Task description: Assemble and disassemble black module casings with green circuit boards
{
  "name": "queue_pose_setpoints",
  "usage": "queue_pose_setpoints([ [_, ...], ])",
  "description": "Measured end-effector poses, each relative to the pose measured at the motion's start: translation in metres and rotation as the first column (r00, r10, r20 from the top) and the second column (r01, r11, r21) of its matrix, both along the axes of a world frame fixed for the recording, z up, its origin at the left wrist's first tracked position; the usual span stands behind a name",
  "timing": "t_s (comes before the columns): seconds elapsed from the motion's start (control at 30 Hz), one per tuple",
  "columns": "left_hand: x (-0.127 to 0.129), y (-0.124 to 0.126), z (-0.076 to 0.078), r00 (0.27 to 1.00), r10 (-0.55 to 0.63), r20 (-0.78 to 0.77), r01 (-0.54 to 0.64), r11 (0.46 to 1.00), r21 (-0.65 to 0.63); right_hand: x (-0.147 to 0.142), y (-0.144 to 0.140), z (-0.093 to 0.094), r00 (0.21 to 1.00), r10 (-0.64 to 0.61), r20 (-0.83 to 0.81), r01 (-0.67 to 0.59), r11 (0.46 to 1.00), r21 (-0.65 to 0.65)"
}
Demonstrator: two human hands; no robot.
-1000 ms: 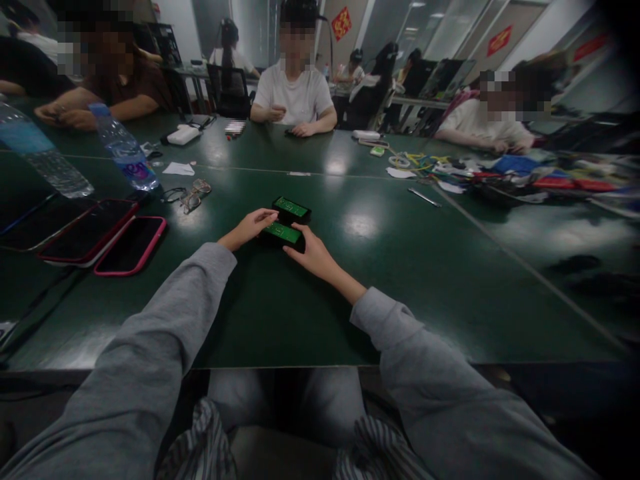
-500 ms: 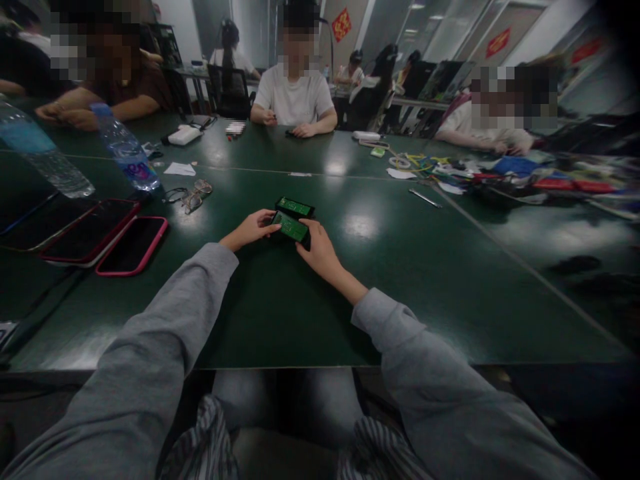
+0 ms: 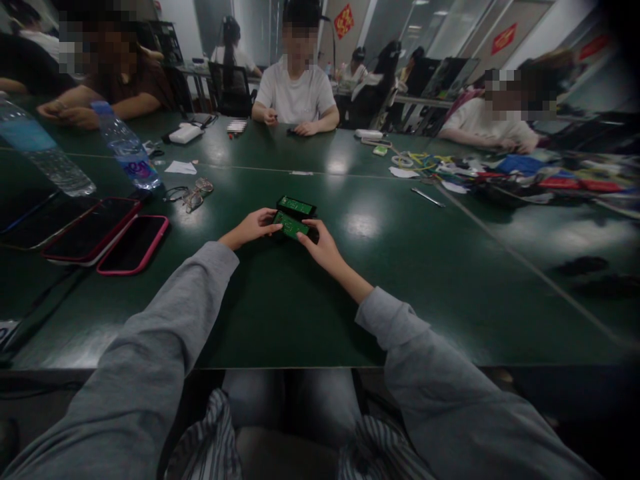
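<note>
Together, left hand (image 3: 250, 229) and right hand (image 3: 320, 248), both in grey sleeves, grasping a small green circuit board in a black casing (image 3: 290, 226), fingertips pinching its left and right ends, tilted slightly above the dark green table (image 3: 280, 300) near the middle of the scene. Just beyond, touching or nearly touching the held piece, a second green circuit board in a black casing (image 3: 296, 206), lying flat on the table.

Off to the left, two dark smartphones in pink cases (image 3: 133, 244) side by side, with a pair of folded wire-rimmed glasses (image 3: 191, 194) farther back and a clear plastic water bottle with a blue cap (image 3: 125, 147) beyond those. At the far left edge, a second clear water bottle (image 3: 43, 157). To the right of the boards, well apart, a slim silver pen-like tool (image 3: 427, 197); further right and farther off, a jumble of coloured cables and packets (image 3: 500, 170), too blurred to sort out.

Across the far side of the table, a person in a white T-shirt (image 3: 296, 93), hands resting on the table; another person in a brown top (image 3: 130, 87) at far left, and a third in a light top (image 3: 487, 123) at far right.
</note>
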State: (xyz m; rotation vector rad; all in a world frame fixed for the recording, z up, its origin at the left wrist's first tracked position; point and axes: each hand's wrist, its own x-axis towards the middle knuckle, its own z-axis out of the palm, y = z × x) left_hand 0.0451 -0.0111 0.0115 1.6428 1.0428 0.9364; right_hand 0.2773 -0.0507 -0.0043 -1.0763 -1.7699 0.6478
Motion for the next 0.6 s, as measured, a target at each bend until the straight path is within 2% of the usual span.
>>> queue_pose_setpoints([
  [0.2, 0.0, -0.007, 0.009, 0.998, -0.001, -0.063, 0.001, 1.0, -0.011, 0.001, 0.002, -0.001, 0.997, 0.038, -0.071, -0.041, 0.998, -0.048],
  [0.6, 0.002, -0.012, 0.015, 0.997, 0.027, -0.067, -0.029, 0.999, -0.027, -0.002, -0.006, 0.004, 0.998, 0.053, 0.016, -0.054, 0.998, 0.029],
])
